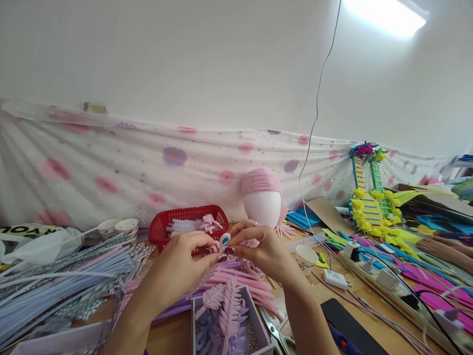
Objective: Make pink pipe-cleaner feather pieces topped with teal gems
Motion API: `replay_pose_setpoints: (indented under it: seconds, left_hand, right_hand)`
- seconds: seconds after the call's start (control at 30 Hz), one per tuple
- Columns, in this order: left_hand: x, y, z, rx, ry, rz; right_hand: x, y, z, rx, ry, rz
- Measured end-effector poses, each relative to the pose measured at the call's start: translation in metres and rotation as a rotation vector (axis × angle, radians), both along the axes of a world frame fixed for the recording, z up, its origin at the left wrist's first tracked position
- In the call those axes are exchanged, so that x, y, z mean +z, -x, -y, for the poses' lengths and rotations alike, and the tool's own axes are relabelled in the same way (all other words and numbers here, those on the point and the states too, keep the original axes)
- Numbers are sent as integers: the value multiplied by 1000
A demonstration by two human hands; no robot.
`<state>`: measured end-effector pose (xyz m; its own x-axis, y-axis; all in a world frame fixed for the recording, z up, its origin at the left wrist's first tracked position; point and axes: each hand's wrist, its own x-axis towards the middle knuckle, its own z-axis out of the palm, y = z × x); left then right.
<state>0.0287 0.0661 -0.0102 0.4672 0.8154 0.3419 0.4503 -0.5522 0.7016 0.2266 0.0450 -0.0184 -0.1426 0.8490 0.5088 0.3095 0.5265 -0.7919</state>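
Note:
My left hand (179, 264) and my right hand (271, 254) meet over the middle of the table, thumbs and fingers pinched. Between their fingertips is a small pink pipe-cleaner ornament with a teal gem (225, 240). Part of the ornament is hidden behind the fingers. Directly below, a grey box (261, 320) holds pink feather-shaped pieces (229, 315) and lilac pieces. Pink pipe cleaners (244, 282) lie under the hands. Scissors (274, 331) rest by the box. Behind the hands stands a red basket (158, 228) with pale pieces inside.
A white foam head (262, 207) wrapped in pink stands at the back. Silver and pale-blue stems (99, 281) pile up on the left. To the right are a paper cup (306, 259), a black phone (351, 328), a power strip (388, 298) and another person's hand (447, 249).

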Motion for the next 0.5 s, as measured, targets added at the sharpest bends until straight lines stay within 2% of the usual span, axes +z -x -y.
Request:
replay_pose_setpoints:
  seconds: [0.27,0.5]
  left_hand:
    - [-5,3,-8,12,81,-10]
    - [-6,-2,-12,-192,268,265]
  right_hand:
    - [-3,9,-8,15,26,-222]
    - [-2,20,-6,62,193,-459]
